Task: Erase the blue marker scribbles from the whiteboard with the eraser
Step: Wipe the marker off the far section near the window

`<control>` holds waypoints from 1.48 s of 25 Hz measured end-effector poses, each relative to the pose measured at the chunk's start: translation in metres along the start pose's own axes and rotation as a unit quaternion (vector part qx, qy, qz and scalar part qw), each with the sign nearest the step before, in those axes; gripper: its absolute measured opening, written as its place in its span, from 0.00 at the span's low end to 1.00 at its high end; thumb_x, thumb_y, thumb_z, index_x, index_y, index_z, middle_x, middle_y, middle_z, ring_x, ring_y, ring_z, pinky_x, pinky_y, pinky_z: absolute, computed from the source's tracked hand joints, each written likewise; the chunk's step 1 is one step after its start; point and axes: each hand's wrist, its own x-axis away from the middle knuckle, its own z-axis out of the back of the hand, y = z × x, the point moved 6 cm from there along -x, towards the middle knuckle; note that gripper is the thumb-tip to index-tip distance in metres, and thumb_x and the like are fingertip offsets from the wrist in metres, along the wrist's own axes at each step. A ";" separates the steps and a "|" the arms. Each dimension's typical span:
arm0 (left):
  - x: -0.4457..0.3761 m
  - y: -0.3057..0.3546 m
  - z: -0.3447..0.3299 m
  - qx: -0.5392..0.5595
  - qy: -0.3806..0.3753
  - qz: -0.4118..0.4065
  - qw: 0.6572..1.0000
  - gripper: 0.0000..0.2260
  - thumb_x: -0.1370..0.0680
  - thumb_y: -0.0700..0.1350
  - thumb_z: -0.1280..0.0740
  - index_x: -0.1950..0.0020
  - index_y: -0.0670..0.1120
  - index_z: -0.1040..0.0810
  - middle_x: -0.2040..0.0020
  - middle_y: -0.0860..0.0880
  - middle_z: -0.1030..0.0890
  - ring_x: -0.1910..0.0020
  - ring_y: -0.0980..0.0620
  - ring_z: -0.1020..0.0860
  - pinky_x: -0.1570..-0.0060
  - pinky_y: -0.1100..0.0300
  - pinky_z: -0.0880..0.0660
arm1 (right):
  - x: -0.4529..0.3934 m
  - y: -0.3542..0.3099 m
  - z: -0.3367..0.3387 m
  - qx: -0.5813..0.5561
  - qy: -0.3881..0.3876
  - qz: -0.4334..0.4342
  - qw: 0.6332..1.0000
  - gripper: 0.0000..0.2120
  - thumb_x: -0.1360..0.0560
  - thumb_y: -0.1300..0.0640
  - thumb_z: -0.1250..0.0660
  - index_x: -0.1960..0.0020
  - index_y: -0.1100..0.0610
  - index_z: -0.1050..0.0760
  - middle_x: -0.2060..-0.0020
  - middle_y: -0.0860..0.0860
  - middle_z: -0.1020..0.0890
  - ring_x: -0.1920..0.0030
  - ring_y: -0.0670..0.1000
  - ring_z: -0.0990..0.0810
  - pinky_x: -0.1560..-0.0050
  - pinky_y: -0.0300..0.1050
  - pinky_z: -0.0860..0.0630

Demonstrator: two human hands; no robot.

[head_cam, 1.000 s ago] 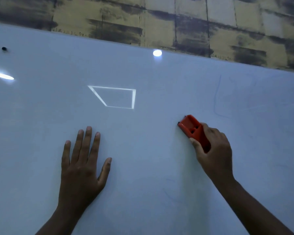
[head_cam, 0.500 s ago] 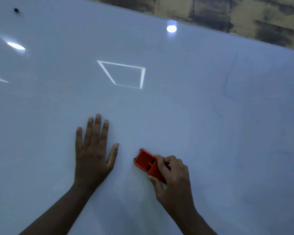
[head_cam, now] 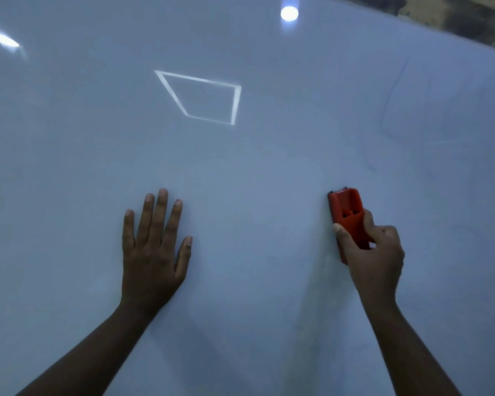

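Note:
The whiteboard (head_cam: 69, 167) fills nearly the whole view. My right hand (head_cam: 375, 258) grips an orange eraser (head_cam: 347, 212) and holds it against the board right of centre, its long side pointing up. My left hand (head_cam: 155, 252) lies flat on the board with straight fingers, well to the left of the eraser. Faint blue marker lines (head_cam: 389, 92) run down the board's upper right, above and to the right of the eraser. Fainter blue traces (head_cam: 372, 168) show just above the eraser.
A yellow and dark patterned wall (head_cam: 469, 15) shows past the board's top right edge. Reflections of lights lie on the board: a round spot (head_cam: 289, 13), an oval (head_cam: 0, 38) and a bright four-sided outline (head_cam: 203, 97).
My right hand swept the eraser down-left toward my left hand, then back to the right and slightly up. My left hand stayed flat on the board. The camera tilted down.

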 end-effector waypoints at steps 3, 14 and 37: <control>0.009 0.003 -0.004 -0.017 -0.007 0.009 1.000 0.29 0.14 0.50 0.43 0.14 0.42 0.43 0.14 0.39 0.45 0.14 0.39 0.46 0.18 0.34 0.48 | 0.032 0.012 -0.011 -0.056 0.022 -0.064 0.996 0.28 0.28 0.48 0.21 0.31 0.55 0.21 0.54 0.54 0.25 0.54 0.53 0.23 0.47 0.58 0.20; 0.042 0.009 -0.007 -0.012 -0.023 0.003 1.000 0.29 0.13 0.50 0.43 0.14 0.41 0.44 0.14 0.38 0.45 0.15 0.37 0.46 0.19 0.32 0.47 | 0.152 -0.032 -0.055 0.075 -0.086 0.205 0.972 0.29 0.30 0.44 0.21 0.31 0.51 0.21 0.51 0.49 0.24 0.53 0.53 0.24 0.56 0.51 0.22; 0.111 0.016 -0.019 -0.015 -0.043 -0.021 0.999 0.29 0.13 0.51 0.44 0.14 0.41 0.44 0.14 0.38 0.46 0.14 0.38 0.47 0.18 0.35 0.51 | 0.248 0.033 -0.056 0.050 -0.082 0.126 0.987 0.28 0.26 0.43 0.26 0.30 0.55 0.20 0.51 0.49 0.25 0.54 0.52 0.25 0.56 0.50 0.23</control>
